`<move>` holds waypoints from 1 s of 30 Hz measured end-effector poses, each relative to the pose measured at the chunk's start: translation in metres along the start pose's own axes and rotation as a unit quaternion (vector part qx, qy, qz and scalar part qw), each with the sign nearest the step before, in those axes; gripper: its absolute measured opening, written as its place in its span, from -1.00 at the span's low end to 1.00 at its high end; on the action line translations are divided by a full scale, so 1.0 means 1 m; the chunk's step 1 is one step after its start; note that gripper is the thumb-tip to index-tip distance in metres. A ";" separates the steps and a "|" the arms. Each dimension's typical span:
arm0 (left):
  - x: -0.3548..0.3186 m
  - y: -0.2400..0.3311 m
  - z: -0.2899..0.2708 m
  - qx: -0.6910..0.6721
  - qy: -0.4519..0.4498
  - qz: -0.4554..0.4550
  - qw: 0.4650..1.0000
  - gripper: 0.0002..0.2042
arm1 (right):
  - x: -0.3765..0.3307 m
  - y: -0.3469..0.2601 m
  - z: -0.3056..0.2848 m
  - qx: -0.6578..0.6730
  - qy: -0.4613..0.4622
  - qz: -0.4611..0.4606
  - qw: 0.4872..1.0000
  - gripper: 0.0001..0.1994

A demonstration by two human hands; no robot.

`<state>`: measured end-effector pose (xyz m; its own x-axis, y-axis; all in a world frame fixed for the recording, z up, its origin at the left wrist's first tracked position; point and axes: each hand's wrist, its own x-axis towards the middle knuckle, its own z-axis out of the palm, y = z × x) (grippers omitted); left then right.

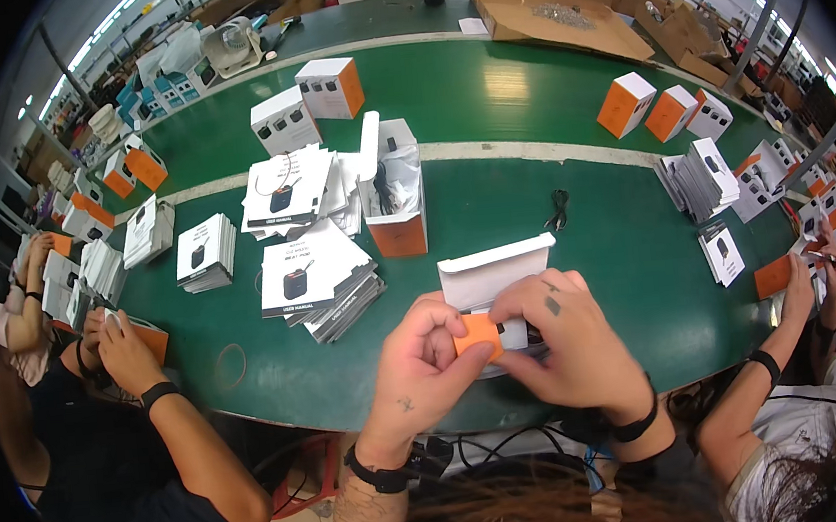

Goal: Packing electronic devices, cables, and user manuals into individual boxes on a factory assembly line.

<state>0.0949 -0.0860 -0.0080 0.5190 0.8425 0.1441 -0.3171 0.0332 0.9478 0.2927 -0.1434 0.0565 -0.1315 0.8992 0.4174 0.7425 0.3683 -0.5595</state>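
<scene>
An open white-and-orange cardboard box stands before me at the table's near edge, its white lid (497, 272) raised on the far side. My left hand (417, 365) pinches the orange side flap (476, 336) of this box between thumb and curled fingers. From the other side my right hand (566, 339) is closed on the box, its thumb close to the flap. Both hands cover most of the box, and its contents hardly show. Beyond them lies a coiled black cable (558, 211). Another open box (399, 235) stands far left of my hands, a black cable showing inside.
Stacks of user manuals (326, 287) lie left of my hands; more manuals (709, 181) are at the right. Closed boxes (331, 88) stand on the green table (488, 384). Co-workers' arms (189, 430) work at both sides. A thin rubber band (231, 367) lies nearby.
</scene>
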 end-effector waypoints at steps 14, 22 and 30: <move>0.011 -0.004 0.002 0.029 -0.023 -0.003 0.999 -0.43 | -0.026 0.038 0.014 0.536 0.026 0.268 0.800 -0.52; 0.008 -0.010 -0.015 0.195 -0.063 0.201 0.958 -0.68 | -0.034 0.058 0.026 0.351 0.045 -0.055 0.934 -0.57; 0.005 0.009 -0.014 0.303 -0.059 0.186 0.933 -0.66 | -0.037 0.058 0.038 0.327 0.074 -0.066 0.940 -0.69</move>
<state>0.0838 -0.0743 -0.0029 0.5582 0.6689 0.4908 -0.0048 -0.5890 0.8081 0.3158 -0.1462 -0.0183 -0.0663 0.8103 0.5823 0.1563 0.5848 -0.7960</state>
